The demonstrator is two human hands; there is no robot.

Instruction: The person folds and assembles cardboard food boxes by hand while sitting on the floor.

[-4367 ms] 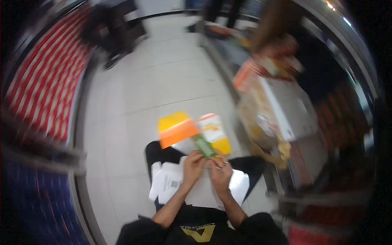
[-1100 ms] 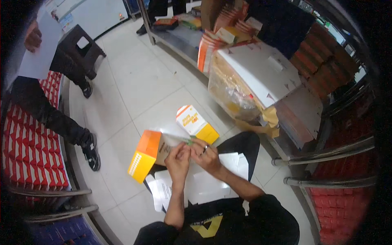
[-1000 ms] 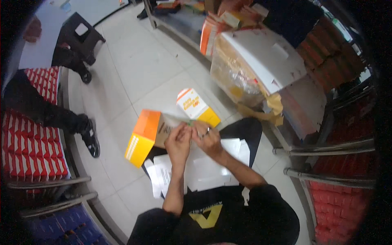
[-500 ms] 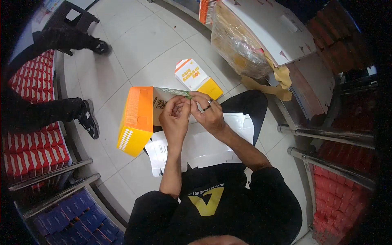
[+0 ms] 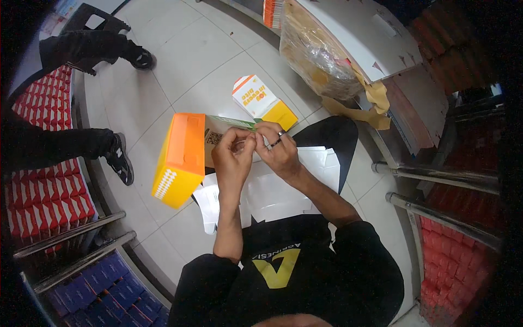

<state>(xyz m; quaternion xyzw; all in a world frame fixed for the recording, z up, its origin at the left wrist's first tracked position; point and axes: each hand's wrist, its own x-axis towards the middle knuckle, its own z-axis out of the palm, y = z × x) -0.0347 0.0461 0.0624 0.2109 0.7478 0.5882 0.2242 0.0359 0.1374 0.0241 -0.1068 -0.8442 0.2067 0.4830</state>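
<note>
My left hand (image 5: 233, 155) and my right hand (image 5: 279, 151), which wears dark rings, meet fingertip to fingertip over my lap. Both are pinched closed at the end of a narrow green printed strip (image 5: 231, 121). What lies between the left fingertips is hidden. Left of them stands a yellow and orange carton (image 5: 185, 143), tilted, with a printed code on the panel beside the left fingers. Whether the strip belongs to this carton I cannot tell. Beneath my wrists, an unfolded white carton sheet (image 5: 278, 191) lies across my lap.
A white and yellow carton (image 5: 265, 101) lies on the tiled floor ahead. Plastic-wrapped goods (image 5: 316, 54) stand at the far right. A person's shoe (image 5: 118, 158) is on the left, near racks of red packs (image 5: 46, 210) and blue boxes (image 5: 103, 289). Metal rails (image 5: 441, 218) run along the right.
Both hands stay pinched together, with only slight finger movement. The yellow and orange carton has shifted a little left. The other person's far foot appears slightly further right.
</note>
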